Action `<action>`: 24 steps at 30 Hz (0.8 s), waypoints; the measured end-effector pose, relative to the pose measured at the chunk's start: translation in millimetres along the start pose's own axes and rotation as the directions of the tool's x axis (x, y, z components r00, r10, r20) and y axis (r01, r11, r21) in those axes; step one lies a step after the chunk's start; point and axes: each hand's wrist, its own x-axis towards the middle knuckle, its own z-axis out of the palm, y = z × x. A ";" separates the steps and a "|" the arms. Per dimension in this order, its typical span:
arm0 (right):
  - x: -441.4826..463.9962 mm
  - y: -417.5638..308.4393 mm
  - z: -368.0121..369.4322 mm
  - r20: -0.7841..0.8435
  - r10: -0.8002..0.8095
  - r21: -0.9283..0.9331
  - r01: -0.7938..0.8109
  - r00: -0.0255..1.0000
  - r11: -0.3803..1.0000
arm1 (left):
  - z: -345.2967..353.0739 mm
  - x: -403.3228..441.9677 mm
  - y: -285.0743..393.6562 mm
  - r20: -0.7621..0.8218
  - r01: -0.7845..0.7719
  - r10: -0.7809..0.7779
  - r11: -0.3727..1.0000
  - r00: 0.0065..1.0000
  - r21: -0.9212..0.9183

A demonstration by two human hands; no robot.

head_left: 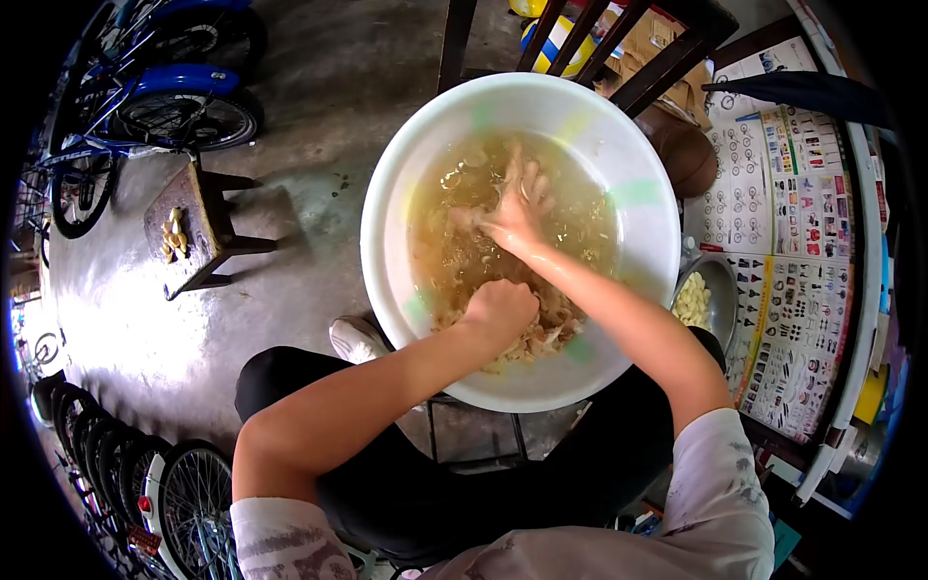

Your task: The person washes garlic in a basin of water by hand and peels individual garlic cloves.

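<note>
White round basin (646, 237), murky water (582, 215)

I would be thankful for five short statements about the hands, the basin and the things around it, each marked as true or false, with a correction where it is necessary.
1. The white basin holds cloudy liquid. True.
2. The left hand reaches farther forward than the right hand. False: the right hand is farther forward.
3. Papery skins lie beside the left hand. True.
4. The wooden stool stands to the right of the basin. False: it stands to the left.
5. The metal bowl holds pale cloves. True.
</note>
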 end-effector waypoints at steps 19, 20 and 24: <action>28.8 9.7 -86.2 0.595 -0.583 0.126 0.652 0.553 0.748 | -5.3 0.2 -1.0 0.085 0.007 -0.007 1.000 0.996 -0.005; 28.0 20.5 -105.3 0.622 -0.521 0.094 0.605 0.584 0.790 | -3.9 1.3 -1.1 0.079 0.008 -0.007 1.000 0.997 -0.012; 2.2 82.9 -142.0 0.552 -0.426 -0.100 0.564 0.717 0.820 | -0.4 2.3 -1.4 0.078 0.026 -0.025 1.000 0.997 -0.013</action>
